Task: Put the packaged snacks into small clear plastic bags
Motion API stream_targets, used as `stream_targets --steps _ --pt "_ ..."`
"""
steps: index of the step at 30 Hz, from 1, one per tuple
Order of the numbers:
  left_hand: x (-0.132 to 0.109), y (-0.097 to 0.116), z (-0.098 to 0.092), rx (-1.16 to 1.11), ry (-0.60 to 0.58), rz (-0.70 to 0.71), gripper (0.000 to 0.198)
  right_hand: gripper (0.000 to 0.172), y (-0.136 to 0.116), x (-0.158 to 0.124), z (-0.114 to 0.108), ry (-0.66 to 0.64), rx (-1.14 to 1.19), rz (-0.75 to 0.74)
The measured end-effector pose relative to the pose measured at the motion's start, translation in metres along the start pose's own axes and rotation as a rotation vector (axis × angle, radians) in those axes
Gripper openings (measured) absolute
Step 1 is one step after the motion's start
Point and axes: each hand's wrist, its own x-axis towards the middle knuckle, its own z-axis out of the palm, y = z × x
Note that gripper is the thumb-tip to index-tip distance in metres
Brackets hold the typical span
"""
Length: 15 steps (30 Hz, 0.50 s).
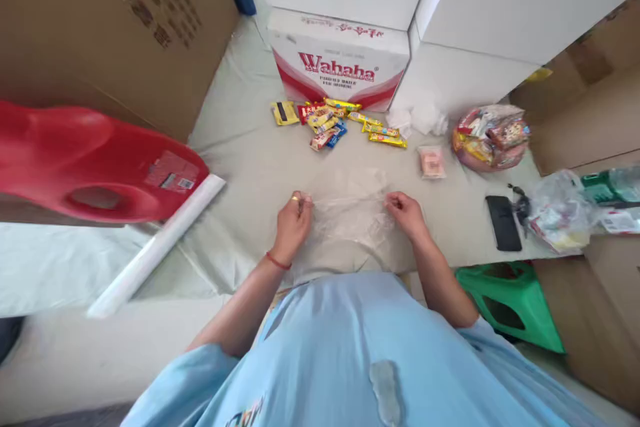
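Clear plastic (353, 217), near side of Wahaha box (340, 63), pinched btwn my L hand (293, 223) & R hand (407, 215), fingers (395, 199) closed; round bag (487, 159) w/ wrapped snacks (503, 135) R of box.

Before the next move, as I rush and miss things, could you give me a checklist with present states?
1. Left hand gripping the clear, thin plastic: ok.
2. Right hand gripping its opposite side: ok.
3. Plastic showing an open mouth: cannot tell, too transparent and blurred.
4. Yellow, stick-shaped snack packets apart from the plastic: ok.
5. White cylindrical roll well back from the pale covered table's front edge: not ok, its end reaches the edge.
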Motion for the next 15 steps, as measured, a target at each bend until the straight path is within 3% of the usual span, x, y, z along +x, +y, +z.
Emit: stream_targets --steps 3,6,9,12,13,15 --pt "0.008 -0.003 -0.015 -0.164 -0.073 -0.026 0.028 0.043 0.0 0.01 -0.011 -0.051 0.066 0.101" --pt "0.012 -0.006 -0.019 -0.301 -0.21 -0.143 0.025 0.041 0.0 0.019 -0.016 -0.113 0.095 0.157" --pt "0.014 -0.011 -0.015 -0.315 -0.253 -0.267 0.02 0.035 -0.005 0.023 -0.018 -0.034 -0.032 0.082" --pt "0.012 -0.014 -0.011 -0.211 -0.028 -0.288 0.02 0.032 -0.019 0.009 -0.019 0.214 -0.289 -0.168" --pt "0.01 -0.013 -0.011 -0.133 0.096 -0.237 0.022 0.03 -0.025 0.0 -0.018 0.266 -0.354 -0.268" --pt "0.005 -0.009 -0.012 0.061 0.326 -0.054 0.025 0.027 -0.034 -0.022 -0.013 0.243 -0.432 -0.449"
